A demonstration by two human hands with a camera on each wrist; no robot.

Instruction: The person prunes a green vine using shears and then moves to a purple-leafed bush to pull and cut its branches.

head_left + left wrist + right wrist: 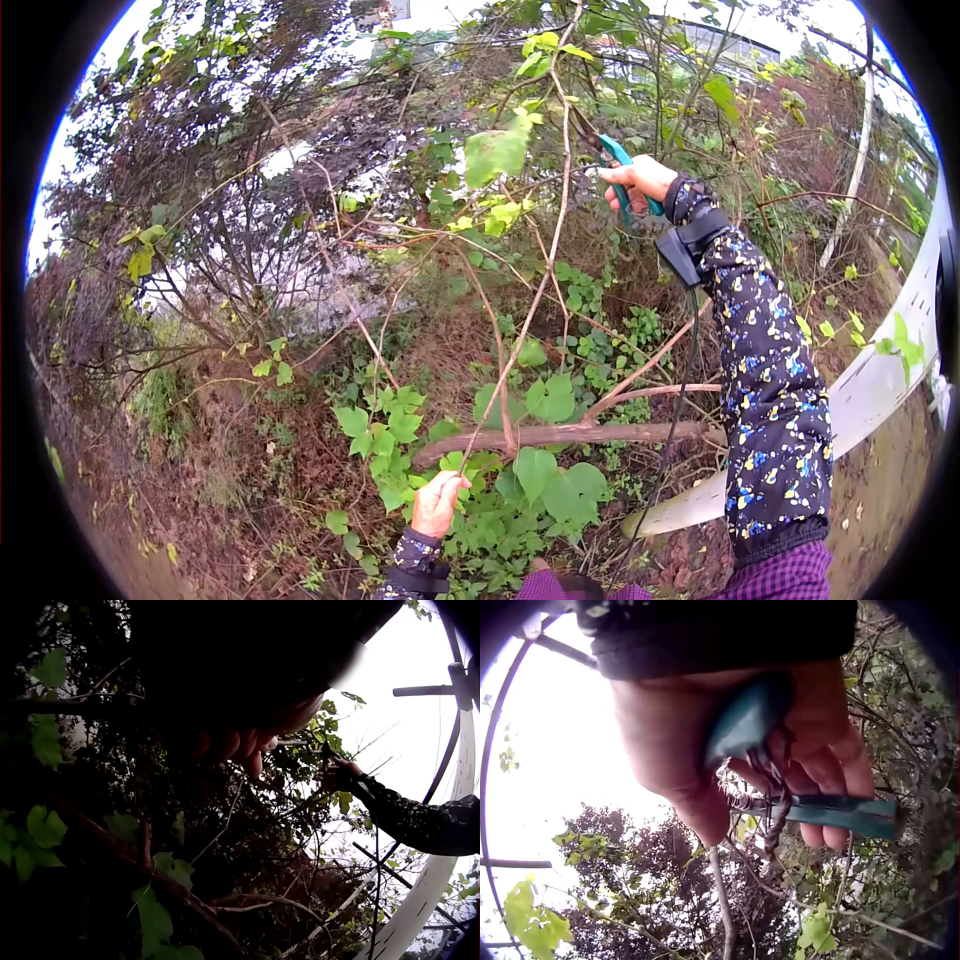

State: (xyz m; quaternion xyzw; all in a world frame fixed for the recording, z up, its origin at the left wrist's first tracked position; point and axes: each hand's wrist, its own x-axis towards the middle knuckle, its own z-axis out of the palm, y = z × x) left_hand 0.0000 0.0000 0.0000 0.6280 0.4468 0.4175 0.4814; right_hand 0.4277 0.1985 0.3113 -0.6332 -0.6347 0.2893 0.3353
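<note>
In the head view my right hand point(640, 184) grips teal-handled pruning shears point(616, 152), raised at upper right with the dark blades beside a long thin stem point(556, 235). Low in the middle, my left hand point(436, 503) pinches the lower end of that stem. The right wrist view shows fingers of my right hand point(802, 757) curled round the teal handles point(847, 814), with a coiled spring between them. The left hand's curled fingers point(240, 742) are dark in the left wrist view, and what they hold is hard to see there.
A thick brown branch point(590, 433) crosses just above the left hand, with broad green leaves point(570, 492) around it. Thin twigs and dark shrubs fill the left side. A white curved pole point(880, 385) runs down the right side, and a dark cable point(672, 430) hangs from the right wrist.
</note>
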